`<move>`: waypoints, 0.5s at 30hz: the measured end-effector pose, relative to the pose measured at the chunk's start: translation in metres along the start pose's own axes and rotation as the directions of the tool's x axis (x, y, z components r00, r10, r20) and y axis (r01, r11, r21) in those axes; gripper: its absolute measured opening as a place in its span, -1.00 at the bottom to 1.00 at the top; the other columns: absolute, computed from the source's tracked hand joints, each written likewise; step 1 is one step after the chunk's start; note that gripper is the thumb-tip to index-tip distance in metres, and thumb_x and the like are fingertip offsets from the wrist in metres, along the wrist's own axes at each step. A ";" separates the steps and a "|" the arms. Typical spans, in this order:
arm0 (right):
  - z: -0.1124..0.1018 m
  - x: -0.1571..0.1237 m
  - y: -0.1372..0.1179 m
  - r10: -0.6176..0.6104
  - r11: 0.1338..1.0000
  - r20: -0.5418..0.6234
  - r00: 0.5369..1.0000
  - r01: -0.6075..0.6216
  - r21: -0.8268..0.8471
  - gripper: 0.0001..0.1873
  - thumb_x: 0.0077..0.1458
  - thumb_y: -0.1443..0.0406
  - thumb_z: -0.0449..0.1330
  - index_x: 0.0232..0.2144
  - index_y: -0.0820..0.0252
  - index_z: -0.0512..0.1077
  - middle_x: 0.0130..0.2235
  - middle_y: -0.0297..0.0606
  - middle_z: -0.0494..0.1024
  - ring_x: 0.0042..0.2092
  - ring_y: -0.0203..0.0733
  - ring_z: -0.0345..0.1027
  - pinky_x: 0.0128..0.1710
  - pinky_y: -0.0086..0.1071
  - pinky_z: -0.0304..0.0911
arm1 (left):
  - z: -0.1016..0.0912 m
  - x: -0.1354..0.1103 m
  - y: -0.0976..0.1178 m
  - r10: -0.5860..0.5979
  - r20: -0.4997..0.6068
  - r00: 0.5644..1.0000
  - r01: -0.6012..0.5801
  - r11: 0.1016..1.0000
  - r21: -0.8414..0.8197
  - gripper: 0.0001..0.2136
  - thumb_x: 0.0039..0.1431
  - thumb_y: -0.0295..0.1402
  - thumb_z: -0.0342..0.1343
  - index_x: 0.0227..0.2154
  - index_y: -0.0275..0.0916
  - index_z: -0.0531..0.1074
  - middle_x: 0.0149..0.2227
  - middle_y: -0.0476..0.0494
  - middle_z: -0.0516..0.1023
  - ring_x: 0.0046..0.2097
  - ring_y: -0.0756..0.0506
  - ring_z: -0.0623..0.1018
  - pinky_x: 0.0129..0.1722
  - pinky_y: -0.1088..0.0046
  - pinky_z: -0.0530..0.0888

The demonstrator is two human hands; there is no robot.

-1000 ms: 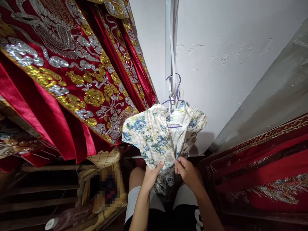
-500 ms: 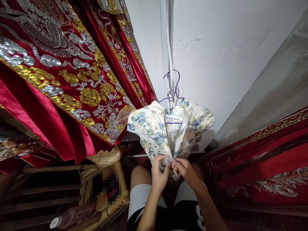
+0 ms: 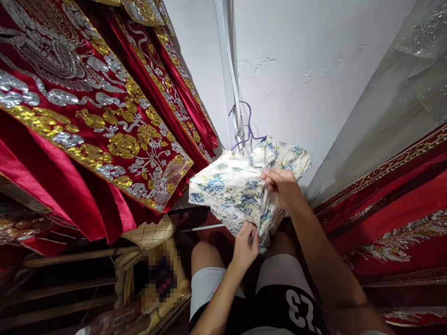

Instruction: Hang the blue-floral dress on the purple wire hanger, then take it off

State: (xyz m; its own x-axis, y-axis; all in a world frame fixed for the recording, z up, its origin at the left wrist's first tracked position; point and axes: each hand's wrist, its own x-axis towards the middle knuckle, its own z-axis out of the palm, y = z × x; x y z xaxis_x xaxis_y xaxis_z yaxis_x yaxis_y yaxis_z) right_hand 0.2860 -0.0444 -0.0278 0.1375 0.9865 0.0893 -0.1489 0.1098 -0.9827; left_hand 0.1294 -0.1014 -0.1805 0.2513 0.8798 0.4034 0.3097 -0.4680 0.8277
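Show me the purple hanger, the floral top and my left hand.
Purple hanger [image 3: 250, 134]: head view, where the hook meets the shoulder bars.
Floral top [image 3: 237, 188]: head view, on the patterned front panel.
Left hand [image 3: 246, 245]: head view, on the back of the hand.

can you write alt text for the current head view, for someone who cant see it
A floral shirt hangs on a purple hanger before a white wall, a person's left grip at its front edge low down, the right grip higher up. Red cloth with gold and silver decoration hangs at left.
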 end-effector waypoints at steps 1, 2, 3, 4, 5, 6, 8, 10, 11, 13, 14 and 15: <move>0.002 0.009 -0.013 -0.038 0.999 -0.008 0.999 0.038 0.020 -0.62 -0.01 0.00 0.35 -0.54 0.19 0.46 -0.69 -0.44 0.31 -0.64 -0.38 0.07 -0.62 -0.44 0.02 | 0.000 0.000 0.000 0.005 0.028 1.000 -0.005 1.000 0.016 -0.83 0.29 -0.44 -0.02 -0.45 -0.19 0.28 -0.41 -0.07 0.34 -0.31 -0.09 0.39 -0.31 0.43 0.30; 0.004 0.016 -0.024 -0.070 0.997 -0.011 0.998 0.070 0.036 -0.62 0.01 0.01 0.35 -0.53 0.19 0.47 -0.69 -0.44 0.31 -0.64 -0.39 0.06 -0.63 -0.45 0.01 | -0.001 0.001 0.000 0.007 0.055 0.998 -0.009 1.000 0.030 -0.83 0.28 -0.46 -0.03 -0.45 -0.19 0.27 -0.40 -0.07 0.34 -0.31 -0.09 0.39 -0.31 0.44 0.29; 0.007 0.021 -0.033 -0.097 0.994 -0.010 0.995 0.097 0.047 -0.63 0.03 0.02 0.34 -0.52 0.20 0.47 -0.70 -0.44 0.30 -0.65 -0.39 0.05 -0.64 -0.45 -0.01 | -0.002 0.003 0.000 0.006 0.081 0.997 -0.009 0.999 0.042 -0.84 0.27 -0.48 -0.03 -0.45 -0.19 0.27 -0.40 -0.07 0.34 -0.32 -0.08 0.38 -0.31 0.44 0.29; 0.010 0.023 -0.040 -0.123 0.991 -0.006 0.992 0.123 0.053 -0.63 0.06 0.03 0.32 -0.51 0.20 0.47 -0.70 -0.43 0.30 -0.66 -0.40 0.05 -0.64 -0.46 -0.02 | -0.004 0.005 0.000 0.001 0.109 0.994 -0.007 0.999 0.052 -0.85 0.24 -0.50 -0.03 -0.44 -0.19 0.27 -0.40 -0.07 0.35 -0.32 -0.08 0.38 -0.31 0.44 0.29; 0.014 0.023 -0.043 -0.144 0.988 0.002 0.990 0.144 0.051 -0.64 0.09 0.04 0.30 -0.51 0.20 0.47 -0.70 -0.43 0.30 -0.66 -0.40 0.05 -0.65 -0.46 -0.03 | -0.007 0.009 0.002 -0.004 0.134 0.991 -0.004 0.998 0.057 -0.86 0.22 -0.51 -0.02 -0.44 -0.19 0.28 -0.40 -0.07 0.36 -0.33 -0.08 0.38 -0.32 0.44 0.30; 0.017 0.022 -0.045 -0.159 0.987 0.018 0.987 0.158 0.042 -0.66 0.12 0.07 0.27 -0.51 0.20 0.47 -0.70 -0.42 0.31 -0.66 -0.39 0.06 -0.65 -0.46 -0.02 | -0.011 0.015 0.004 -0.004 0.151 0.989 -0.004 0.998 0.055 -0.87 0.20 -0.52 -0.01 -0.43 -0.19 0.30 -0.40 -0.07 0.38 -0.33 -0.08 0.39 -0.31 0.43 0.31; 0.023 0.015 -0.042 -0.176 0.984 0.058 0.983 0.175 0.015 -0.71 0.16 0.13 0.22 -0.50 0.20 0.46 -0.69 -0.42 0.34 -0.65 -0.39 0.09 -0.63 -0.47 0.00 | -0.023 0.031 0.016 0.023 0.135 0.991 -0.027 0.999 0.024 -0.90 0.21 -0.52 0.02 -0.35 -0.20 0.38 -0.35 -0.09 0.44 -0.30 -0.09 0.43 -0.27 0.41 0.35; 0.028 0.008 -0.037 -0.174 0.984 0.091 0.980 0.175 -0.007 -0.75 0.17 0.19 0.19 -0.49 0.19 0.46 -0.69 -0.43 0.35 -0.64 -0.39 0.11 -0.61 -0.48 0.03 | -0.039 0.054 0.035 0.089 0.028 0.996 -0.088 0.996 -0.029 -0.85 0.27 -0.47 0.05 -0.14 -0.20 0.44 -0.24 -0.15 0.51 -0.25 -0.09 0.49 -0.20 0.38 0.41; 0.029 0.005 -0.036 -0.169 0.985 0.099 0.981 0.171 -0.015 -0.76 0.16 0.21 0.17 -0.50 0.18 0.46 -0.69 -0.43 0.35 -0.63 -0.39 0.11 -0.61 -0.48 0.03 | -0.048 0.067 0.047 0.127 -0.063 0.990 -0.130 0.990 -0.046 -0.76 0.30 -0.42 0.07 0.00 -0.18 0.41 -0.17 -0.18 0.53 -0.22 -0.10 0.51 -0.17 0.37 0.42; 0.030 0.001 -0.035 -0.164 0.985 0.104 0.981 0.168 -0.033 -0.76 0.16 0.23 0.15 -0.52 0.17 0.44 -0.69 -0.44 0.35 -0.63 -0.39 0.10 -0.60 -0.47 0.03 | -0.065 0.095 0.072 0.233 -0.218 0.948 -0.244 0.969 -0.027 -0.65 0.36 -0.37 0.05 0.17 -0.16 0.33 -0.11 -0.19 0.53 -0.18 -0.09 0.53 -0.12 0.35 0.45; 0.030 0.000 -0.036 -0.162 0.985 0.105 0.981 0.168 -0.043 -0.76 0.15 0.23 0.15 -0.53 0.16 0.43 -0.70 -0.44 0.34 -0.64 -0.39 0.09 -0.60 -0.47 0.03 | -0.073 0.109 0.084 0.304 -0.256 0.918 -0.308 0.951 0.025 -0.66 0.38 -0.36 0.03 0.18 -0.16 0.34 -0.10 -0.19 0.53 -0.14 -0.10 0.53 -0.09 0.35 0.44; 0.029 -0.001 -0.038 -0.163 0.984 0.105 0.981 0.169 -0.053 -0.76 0.15 0.23 0.16 -0.53 0.16 0.43 -0.70 -0.45 0.34 -0.64 -0.38 0.08 -0.60 -0.46 0.02 | -0.079 0.121 0.095 0.357 -0.243 0.902 -0.349 0.934 0.076 -0.70 0.39 -0.35 0.02 0.14 -0.16 0.38 -0.10 -0.18 0.53 -0.14 -0.09 0.53 -0.08 0.35 0.45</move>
State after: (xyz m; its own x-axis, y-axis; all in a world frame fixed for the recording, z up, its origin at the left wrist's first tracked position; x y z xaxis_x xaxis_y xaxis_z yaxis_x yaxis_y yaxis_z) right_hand 0.2628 -0.0455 0.0141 0.0565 0.9627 0.2648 -0.0715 0.2684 -0.9607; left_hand 0.1167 -0.0325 -0.0224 0.1144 0.6471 0.7538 0.2712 -0.7503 0.6029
